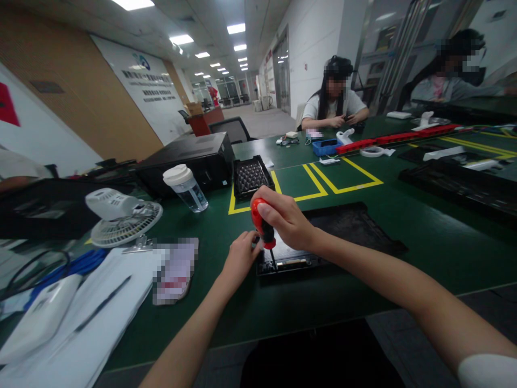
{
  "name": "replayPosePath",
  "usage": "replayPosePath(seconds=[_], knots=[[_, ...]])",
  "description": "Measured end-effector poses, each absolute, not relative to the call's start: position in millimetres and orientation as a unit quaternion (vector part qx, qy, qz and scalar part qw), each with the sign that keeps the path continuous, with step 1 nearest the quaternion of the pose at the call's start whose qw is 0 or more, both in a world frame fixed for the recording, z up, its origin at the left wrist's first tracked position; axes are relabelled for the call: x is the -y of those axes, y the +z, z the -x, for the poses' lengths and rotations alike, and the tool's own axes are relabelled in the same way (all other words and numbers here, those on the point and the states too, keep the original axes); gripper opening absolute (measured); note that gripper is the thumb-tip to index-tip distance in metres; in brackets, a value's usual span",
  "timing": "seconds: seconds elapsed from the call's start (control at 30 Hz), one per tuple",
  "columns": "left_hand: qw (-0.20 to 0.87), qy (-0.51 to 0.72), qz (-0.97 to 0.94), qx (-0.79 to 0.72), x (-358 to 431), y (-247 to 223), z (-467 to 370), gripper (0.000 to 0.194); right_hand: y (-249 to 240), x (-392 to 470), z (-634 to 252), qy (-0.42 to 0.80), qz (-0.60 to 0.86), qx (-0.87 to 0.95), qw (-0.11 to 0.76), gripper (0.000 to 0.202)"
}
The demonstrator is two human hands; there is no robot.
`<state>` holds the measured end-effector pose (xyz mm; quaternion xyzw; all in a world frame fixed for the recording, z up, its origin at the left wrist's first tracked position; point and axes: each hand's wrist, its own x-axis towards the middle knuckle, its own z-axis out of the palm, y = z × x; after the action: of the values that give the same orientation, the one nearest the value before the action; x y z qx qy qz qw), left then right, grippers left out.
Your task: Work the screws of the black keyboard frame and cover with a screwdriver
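Slippage looks the main risk: right hand (288, 218) is closed around the red-handled screwdriver (262, 223), held upright with its tip on the black laptop panel (347, 229) lying on the green surface (424, 237); left hand (241, 253), fingers curled, steadies the shaft, so a skidding tip could jab it

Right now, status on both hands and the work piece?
Right hand gripping red-handled screwdriver, tip down on flat black device. Left hand steadying its near-left corner. Nothing blocking.
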<state>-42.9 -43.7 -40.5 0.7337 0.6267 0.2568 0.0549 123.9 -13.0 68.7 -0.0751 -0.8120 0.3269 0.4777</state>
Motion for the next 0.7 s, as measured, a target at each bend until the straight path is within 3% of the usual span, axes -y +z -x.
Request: replayPosePath(seconds=[0.7], knots=[[0.044,0.243,-0.733,-0.634,43.2,-41.3,43.4,0.013,69.4,14.6,-124.6,0.291,0.103,0.813,0.494,0.022]])
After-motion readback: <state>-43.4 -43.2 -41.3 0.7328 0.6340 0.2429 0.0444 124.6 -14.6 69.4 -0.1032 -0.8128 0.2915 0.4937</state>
